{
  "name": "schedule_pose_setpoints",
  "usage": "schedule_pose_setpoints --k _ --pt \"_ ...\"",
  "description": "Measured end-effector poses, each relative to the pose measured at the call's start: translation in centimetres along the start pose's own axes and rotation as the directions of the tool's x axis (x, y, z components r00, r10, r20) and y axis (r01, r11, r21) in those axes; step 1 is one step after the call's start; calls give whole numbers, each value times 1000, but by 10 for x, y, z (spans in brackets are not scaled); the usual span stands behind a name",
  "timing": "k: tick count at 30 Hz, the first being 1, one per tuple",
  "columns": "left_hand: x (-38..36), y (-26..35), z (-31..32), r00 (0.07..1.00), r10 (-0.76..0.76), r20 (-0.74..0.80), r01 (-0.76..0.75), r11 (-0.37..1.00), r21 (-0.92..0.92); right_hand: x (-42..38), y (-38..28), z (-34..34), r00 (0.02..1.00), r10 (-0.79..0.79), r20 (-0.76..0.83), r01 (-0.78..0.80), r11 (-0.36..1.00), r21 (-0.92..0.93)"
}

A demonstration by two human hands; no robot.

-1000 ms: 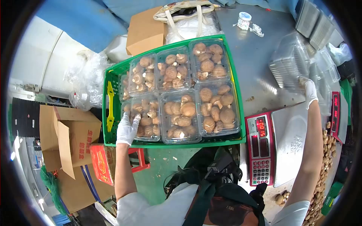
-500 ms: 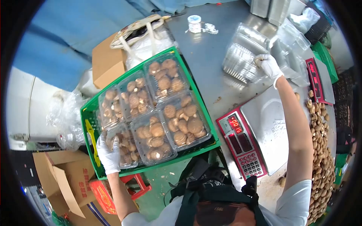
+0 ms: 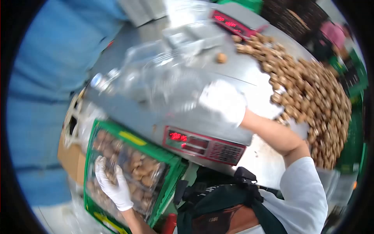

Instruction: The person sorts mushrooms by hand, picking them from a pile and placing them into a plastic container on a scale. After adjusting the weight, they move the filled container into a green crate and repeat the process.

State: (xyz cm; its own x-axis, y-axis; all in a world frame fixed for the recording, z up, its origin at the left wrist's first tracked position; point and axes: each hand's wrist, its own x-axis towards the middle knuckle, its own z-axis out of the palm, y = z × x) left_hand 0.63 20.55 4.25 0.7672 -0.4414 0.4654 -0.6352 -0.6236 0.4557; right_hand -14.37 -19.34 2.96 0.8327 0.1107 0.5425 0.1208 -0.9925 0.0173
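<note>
My right hand (image 3: 223,102), in a white glove and smeared by motion, grips a clear plastic tray (image 3: 171,91) above the plate of a red-edged digital scale (image 3: 204,146). The scale's red digits are lit. My left hand (image 3: 113,184), gloved too, lies over the packed mushroom trays (image 3: 142,168) in a green crate (image 3: 165,197). Its thumb and fingers are spread, with nothing held between them. Brown mushrooms fill those clear trays.
A large heap of mushrooms (image 3: 307,97) covers the table's right side, with one loose mushroom (image 3: 221,58) apart. A second scale (image 3: 233,25) stands at the back near clear trays (image 3: 194,35). A blue-lidded jar (image 3: 96,80) is at left. A person (image 3: 333,37) is beyond.
My view has swung to the right. My right hand has brought the clear tray from the back of the table toward the scale. My left hand has stayed over the crate.
</note>
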Motion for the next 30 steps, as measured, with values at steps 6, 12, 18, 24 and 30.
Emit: schedule_pose_setpoints --k 6,12,18,24,30 --pt "34 155 90 597 660 457 -652 731 -204 -104 -60 -26 987 129 94 -138 986 89" --pt "28 184 129 295 690 661 -727 611 -314 -175 -61 -68 920 369 -130 -352 926 140" --pt "57 259 120 375 702 606 -660 661 -357 -327 -21 -138 473 871 -128 -874 483 53" --pt "60 433 212 333 816 473 -494 578 -649 -416 79 -214 345 794 -500 -938 299 -174" --pt "23 634 351 155 959 236 -571 281 -771 -460 211 -312 272 622 -734 -912 -78 -404"
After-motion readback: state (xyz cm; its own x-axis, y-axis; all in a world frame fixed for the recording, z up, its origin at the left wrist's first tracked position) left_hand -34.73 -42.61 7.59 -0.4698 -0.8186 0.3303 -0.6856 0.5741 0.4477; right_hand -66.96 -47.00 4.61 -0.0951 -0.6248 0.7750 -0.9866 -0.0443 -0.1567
